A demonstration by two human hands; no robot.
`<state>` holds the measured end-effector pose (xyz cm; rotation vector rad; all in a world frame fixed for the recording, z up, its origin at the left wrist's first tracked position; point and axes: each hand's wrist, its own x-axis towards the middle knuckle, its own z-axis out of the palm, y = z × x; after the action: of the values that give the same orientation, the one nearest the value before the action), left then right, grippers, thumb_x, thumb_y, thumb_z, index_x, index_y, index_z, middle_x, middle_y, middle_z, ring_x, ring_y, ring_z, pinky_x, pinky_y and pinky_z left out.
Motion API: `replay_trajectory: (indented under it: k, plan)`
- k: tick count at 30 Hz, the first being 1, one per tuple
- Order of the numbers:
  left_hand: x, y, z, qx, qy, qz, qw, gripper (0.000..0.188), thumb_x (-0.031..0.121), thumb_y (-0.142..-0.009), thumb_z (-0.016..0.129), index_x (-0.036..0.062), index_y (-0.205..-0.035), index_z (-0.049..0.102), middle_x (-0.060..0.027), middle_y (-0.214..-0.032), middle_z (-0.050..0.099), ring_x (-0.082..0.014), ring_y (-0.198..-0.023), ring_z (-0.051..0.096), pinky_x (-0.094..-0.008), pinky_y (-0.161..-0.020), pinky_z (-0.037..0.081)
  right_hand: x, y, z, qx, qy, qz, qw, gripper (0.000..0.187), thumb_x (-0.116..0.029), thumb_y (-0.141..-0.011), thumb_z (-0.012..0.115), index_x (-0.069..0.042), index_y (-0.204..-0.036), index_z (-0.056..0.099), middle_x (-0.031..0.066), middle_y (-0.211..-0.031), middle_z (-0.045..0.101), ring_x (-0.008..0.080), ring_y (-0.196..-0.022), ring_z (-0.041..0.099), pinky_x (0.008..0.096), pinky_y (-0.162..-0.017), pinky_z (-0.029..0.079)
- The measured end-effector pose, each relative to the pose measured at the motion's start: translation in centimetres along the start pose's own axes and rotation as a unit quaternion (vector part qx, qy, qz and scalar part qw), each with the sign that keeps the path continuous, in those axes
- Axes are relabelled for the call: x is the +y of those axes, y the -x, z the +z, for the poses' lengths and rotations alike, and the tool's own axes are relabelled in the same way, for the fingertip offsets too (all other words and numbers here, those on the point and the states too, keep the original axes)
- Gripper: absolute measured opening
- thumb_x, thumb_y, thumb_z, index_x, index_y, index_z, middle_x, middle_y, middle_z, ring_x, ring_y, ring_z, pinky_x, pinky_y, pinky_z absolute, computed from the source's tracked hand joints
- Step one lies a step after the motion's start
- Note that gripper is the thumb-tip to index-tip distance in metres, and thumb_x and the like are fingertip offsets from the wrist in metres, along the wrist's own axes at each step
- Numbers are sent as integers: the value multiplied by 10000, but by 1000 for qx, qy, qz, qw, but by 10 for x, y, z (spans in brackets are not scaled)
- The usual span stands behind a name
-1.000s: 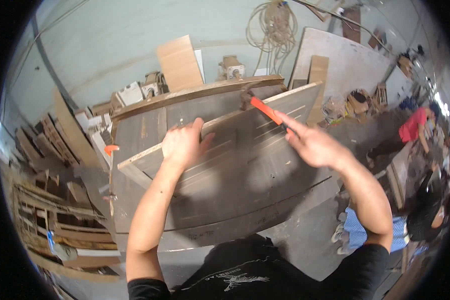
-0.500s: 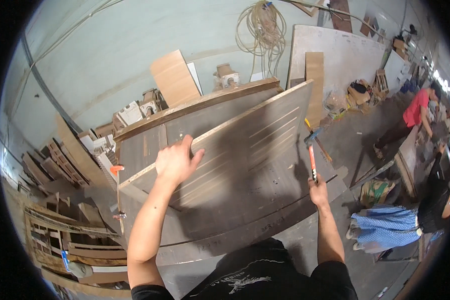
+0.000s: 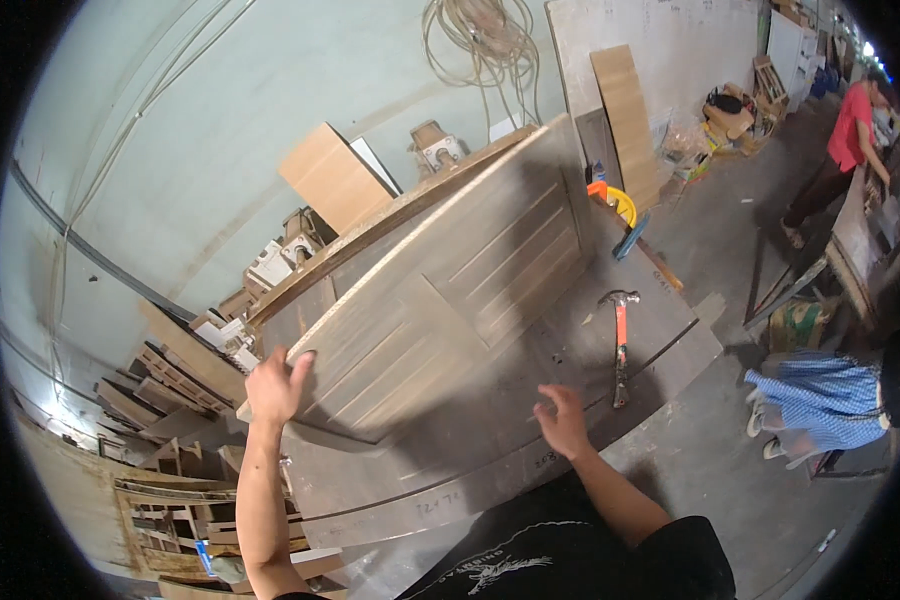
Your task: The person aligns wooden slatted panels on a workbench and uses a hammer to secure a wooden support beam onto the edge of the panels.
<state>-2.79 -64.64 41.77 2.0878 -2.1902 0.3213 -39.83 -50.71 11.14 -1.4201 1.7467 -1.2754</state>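
A grey-brown grooved wooden panel stands tilted on edge across the workbench. My left hand grips its upper edge near the left end, thumb on the near face and fingers behind, partly hidden. Over the bench in front of the panel is my right hand, holding nothing, its fingers apart and slightly bent. To the right of that hand, a claw hammer with an orange and black handle lies on the bench top, its head pointing away from me.
Behind the panel runs a wooden beam. A blue tool and a yellow ring-shaped thing sit at the bench's far right corner. To the right, a person in red bends over another bench. Wooden frames are stacked at lower left.
My right hand has let go of the hammer, which now lies on the bench, and moved left. My left hand has slid to the panel's left end, and the panel has shifted.
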Motion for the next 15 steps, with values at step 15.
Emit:
replay_trajectory:
  k: [15]
  plan:
    - [52,4,-58,-42,13,-99,994,542,530,-978,499,50,-1097,719,-276,-944,682,-458,-961,649,-491,-836,505,-65,9,52,-233,-590,448,630,440,-468,-1024,486,-112,-1256,600,41,-1144,648,166,-1043,595,330,-935,463]
